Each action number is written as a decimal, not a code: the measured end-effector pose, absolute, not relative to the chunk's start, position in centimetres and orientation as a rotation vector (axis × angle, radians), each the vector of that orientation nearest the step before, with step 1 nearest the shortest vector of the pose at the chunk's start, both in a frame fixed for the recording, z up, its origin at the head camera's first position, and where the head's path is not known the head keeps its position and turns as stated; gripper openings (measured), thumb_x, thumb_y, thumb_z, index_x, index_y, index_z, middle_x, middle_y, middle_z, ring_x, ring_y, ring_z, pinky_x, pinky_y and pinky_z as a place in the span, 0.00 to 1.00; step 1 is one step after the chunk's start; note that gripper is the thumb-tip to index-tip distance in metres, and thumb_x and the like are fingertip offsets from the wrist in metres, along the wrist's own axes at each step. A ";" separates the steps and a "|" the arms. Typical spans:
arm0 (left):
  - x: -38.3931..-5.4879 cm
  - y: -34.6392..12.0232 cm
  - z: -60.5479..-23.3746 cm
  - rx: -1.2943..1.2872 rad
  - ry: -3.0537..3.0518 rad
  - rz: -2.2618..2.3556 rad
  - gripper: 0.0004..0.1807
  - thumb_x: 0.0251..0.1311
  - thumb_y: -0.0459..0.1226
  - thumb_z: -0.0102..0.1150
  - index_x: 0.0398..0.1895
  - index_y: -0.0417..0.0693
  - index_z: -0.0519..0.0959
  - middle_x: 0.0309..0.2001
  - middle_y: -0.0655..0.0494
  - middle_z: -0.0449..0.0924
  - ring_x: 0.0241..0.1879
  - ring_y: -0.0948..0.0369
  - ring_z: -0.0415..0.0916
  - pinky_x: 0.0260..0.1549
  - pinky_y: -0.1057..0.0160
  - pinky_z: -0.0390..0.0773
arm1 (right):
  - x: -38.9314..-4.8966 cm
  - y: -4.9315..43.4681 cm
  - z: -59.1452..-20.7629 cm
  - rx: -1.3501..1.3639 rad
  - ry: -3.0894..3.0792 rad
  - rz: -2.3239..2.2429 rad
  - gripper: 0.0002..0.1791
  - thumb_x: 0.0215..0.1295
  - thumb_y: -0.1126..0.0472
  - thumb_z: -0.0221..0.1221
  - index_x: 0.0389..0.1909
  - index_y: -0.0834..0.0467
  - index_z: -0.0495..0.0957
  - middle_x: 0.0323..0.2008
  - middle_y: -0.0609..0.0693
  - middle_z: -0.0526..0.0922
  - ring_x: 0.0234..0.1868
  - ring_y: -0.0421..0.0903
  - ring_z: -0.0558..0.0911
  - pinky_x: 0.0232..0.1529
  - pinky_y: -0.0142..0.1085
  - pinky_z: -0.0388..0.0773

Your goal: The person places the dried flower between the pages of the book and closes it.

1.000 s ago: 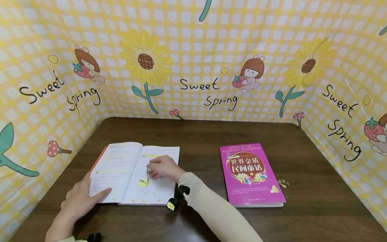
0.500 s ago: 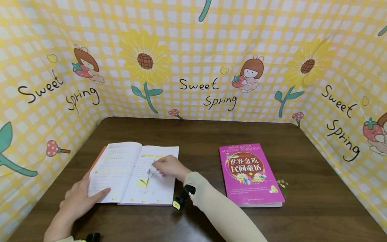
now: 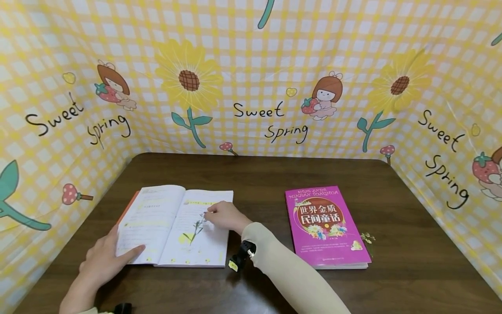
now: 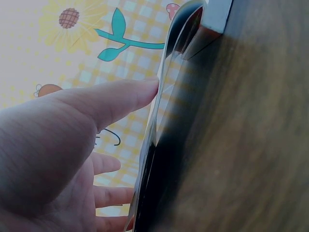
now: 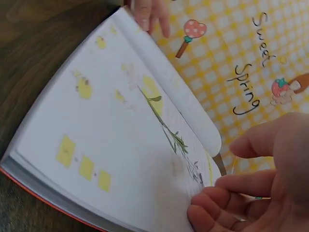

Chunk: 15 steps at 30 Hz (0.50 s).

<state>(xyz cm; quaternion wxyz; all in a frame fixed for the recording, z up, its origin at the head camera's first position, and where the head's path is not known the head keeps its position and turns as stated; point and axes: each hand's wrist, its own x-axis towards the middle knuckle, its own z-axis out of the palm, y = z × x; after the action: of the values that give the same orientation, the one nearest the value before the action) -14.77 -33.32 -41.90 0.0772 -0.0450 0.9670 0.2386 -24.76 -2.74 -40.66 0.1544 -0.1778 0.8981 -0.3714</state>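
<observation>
An open book [image 3: 211, 253] lies on the left half of the table, text and yellow pictures on its pages. Across its right page slants a thin green plant sprig [image 3: 197, 226], its stem end toward me. My right hand [image 3: 225, 216] is over that page, fingertips right at the sprig's small dark upper end. In the right wrist view its thumb [image 5: 256, 142] stands apart from the loosely bent fingers [image 5: 212, 205]. My left hand [image 3: 103, 255] rests at the book's left edge. Its thumb [image 4: 128, 99] presses on the left page, and the other fingers extend along the outer side.
A closed purple book [image 3: 327, 244] with Chinese lettering lies on the right of the brown wooden table [image 3: 259, 174]. Tiny pale blossoms [image 3: 367, 238] poke out from its right edge. Yellow checked cloth [image 3: 251, 65] walls the back and sides.
My right hand has shifted slightly right across the page. The sprig's upper end has swung right, so it now slants more. My left hand stays where it was.
</observation>
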 end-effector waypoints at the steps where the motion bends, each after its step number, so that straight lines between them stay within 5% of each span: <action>1: -14.8 -33.3 -41.9 -0.136 2.895 0.714 0.62 0.64 0.66 0.52 0.75 0.29 0.32 0.65 0.10 0.43 0.55 0.13 0.50 0.38 0.19 0.61 | -24.8 -2.6 -40.7 -0.494 2.569 -1.085 0.21 0.71 0.53 0.56 0.59 0.59 0.80 0.58 0.52 0.81 0.51 0.42 0.79 0.50 0.35 0.76; 6: -14.7 -33.4 -42.0 -0.134 2.880 0.711 0.63 0.64 0.66 0.51 0.75 0.29 0.31 0.65 0.10 0.41 0.56 0.12 0.48 0.38 0.17 0.59 | -25.2 -1.7 -41.3 -0.407 2.450 -1.310 0.24 0.72 0.52 0.57 0.64 0.59 0.76 0.60 0.55 0.79 0.47 0.43 0.83 0.48 0.38 0.79; 15: -14.8 -33.4 -41.9 -0.136 2.874 0.718 0.63 0.64 0.66 0.51 0.74 0.28 0.30 0.66 0.10 0.40 0.56 0.12 0.47 0.39 0.17 0.59 | -24.9 0.5 -41.0 -0.440 2.304 -1.610 0.22 0.70 0.58 0.60 0.62 0.62 0.77 0.46 0.52 0.81 0.40 0.47 0.83 0.42 0.36 0.81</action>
<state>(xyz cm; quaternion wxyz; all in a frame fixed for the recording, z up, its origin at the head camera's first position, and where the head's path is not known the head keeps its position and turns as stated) -14.77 -33.37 -41.94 0.0881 -0.0455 0.9654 0.2410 -24.89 0.48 -41.02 0.1475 -0.1529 0.8010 -0.5598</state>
